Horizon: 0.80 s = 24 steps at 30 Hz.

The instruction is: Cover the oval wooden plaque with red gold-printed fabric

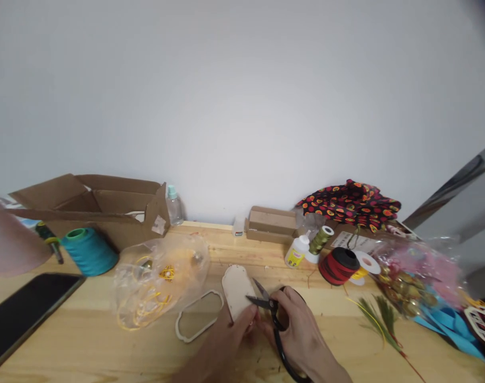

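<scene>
My left hand (239,329) is closed on the lower end of a cream, flat plaque with a rounded, scalloped top (236,287). In my right hand (296,324) is a pair of black-handled scissors (277,335). Their blades are apart and point left, one lying across the plaque's right side. My fingers hide the plaque's bottom end, and I cannot tell whether the blades touch it. Just left of my left hand, a thin cream frame of similar outline (198,315) lies flat on the wooden table (147,356).
A clear plastic bag with yellow cord (162,282), a teal thread cone (89,251), a phone (25,314) and an open cardboard box (102,205) are leftward. A glue bottle (297,251), red-black cord spool (339,266), green tassels (382,316) and bagged bells (404,292) are rightward.
</scene>
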Motion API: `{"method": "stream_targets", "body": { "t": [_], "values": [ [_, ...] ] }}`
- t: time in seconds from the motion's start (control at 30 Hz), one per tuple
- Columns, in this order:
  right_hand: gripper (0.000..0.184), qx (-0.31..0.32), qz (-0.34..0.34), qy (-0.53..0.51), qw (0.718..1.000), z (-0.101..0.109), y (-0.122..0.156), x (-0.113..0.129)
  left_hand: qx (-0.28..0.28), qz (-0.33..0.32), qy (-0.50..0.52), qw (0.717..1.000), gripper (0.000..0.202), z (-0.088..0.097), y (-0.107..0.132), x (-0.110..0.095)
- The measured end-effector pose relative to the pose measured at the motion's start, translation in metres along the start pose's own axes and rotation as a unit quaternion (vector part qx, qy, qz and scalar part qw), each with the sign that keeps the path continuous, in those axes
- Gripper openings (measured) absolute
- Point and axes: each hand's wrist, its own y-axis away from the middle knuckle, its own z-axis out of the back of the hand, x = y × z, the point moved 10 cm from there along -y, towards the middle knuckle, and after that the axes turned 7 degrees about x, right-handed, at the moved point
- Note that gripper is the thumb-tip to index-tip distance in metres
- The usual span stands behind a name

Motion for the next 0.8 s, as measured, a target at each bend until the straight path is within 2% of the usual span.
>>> {"method": "stream_targets", "body": {
  "t": [0.27,0.47,0.57,0.67,0.8],
  "values": [
    [0.018,0.007,-0.009,0.007,1.000,-0.005,-0.005,-0.008,0.015,0.049,-0.023,0.998,0.022,0.001,0.003,0.012],
    [0.014,-0.001,-0.028,0.010,1.000,-0.002,-0.008,-0.013,0.025,0.039,-0.009,0.999,0.024,0.000,0.006,0.003],
    [0.017,0.004,-0.012,0.001,1.000,-0.002,-0.007,-0.009,0.015,0.044,0.010,0.999,0.024,0.001,0.006,0.005],
    [0.019,0.017,-0.001,0.000,1.000,-0.005,-0.005,-0.005,0.002,0.042,-0.009,0.999,0.023,0.004,0.008,0.006],
    [0.017,0.014,-0.006,0.007,1.000,-0.005,-0.004,-0.004,0.018,0.024,-0.029,0.999,0.025,0.004,0.008,0.000]
  ]
}}
